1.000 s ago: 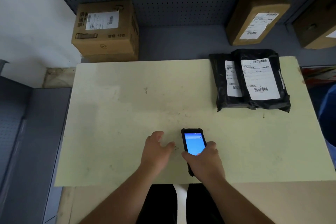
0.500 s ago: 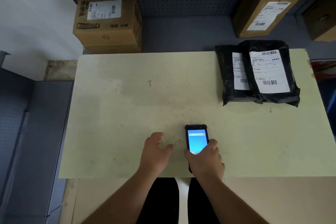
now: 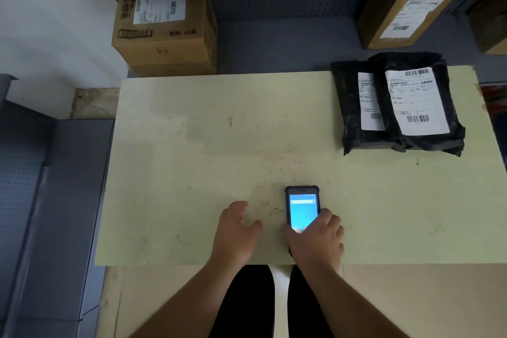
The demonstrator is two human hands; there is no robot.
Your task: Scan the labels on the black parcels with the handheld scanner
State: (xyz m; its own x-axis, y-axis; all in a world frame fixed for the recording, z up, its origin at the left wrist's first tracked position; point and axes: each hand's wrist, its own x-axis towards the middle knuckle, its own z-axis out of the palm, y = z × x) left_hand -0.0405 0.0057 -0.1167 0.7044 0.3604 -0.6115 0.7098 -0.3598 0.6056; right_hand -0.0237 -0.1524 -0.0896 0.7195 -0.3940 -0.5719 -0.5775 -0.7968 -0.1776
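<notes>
Two black parcels (image 3: 397,104) overlap at the table's (image 3: 192,159) far right, labels up, with bare tabletop before them. Cardboard boxes (image 3: 164,25) stand behind. The right hand (image 3: 315,239) grips the handheld scanner (image 3: 301,211), apparently resting on the table; the left hand (image 3: 236,230) lies loosely spread. Hands are unchanged since earlier.

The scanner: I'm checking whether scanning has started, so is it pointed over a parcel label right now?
No, the scanner sits low near the table's front edge in the right hand, well apart from the black parcels.
</notes>
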